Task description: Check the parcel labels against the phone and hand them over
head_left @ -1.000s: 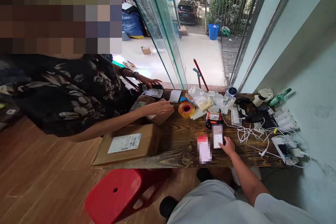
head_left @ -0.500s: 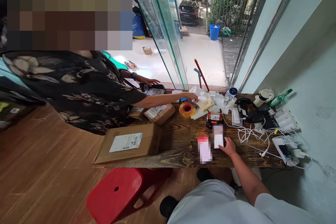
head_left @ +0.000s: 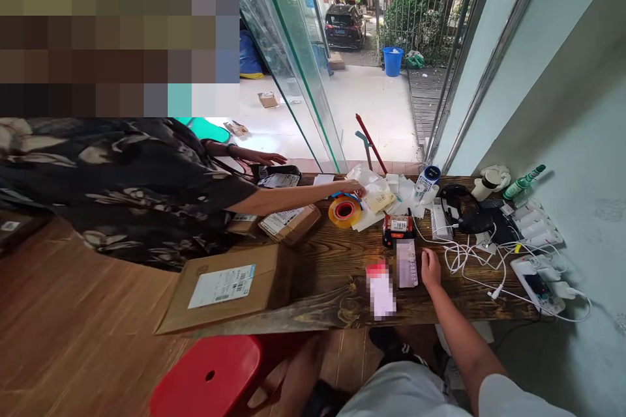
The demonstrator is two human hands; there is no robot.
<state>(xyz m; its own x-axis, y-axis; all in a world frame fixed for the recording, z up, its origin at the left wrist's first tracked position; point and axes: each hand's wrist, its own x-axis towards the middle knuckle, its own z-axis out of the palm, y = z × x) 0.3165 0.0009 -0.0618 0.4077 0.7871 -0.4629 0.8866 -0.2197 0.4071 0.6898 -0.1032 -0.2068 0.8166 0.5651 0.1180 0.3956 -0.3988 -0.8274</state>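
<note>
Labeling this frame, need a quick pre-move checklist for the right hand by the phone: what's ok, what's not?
1. Right hand beside phone, on table: ok.
2. Fingers gripping the phone: not ok, nothing held.
3. Left hand in view: ok, low by the red stool, holding nothing.
4. Other person's hand apart from the phone, at tape roll: ok.
5. White cables off the phone: ok.
</note>
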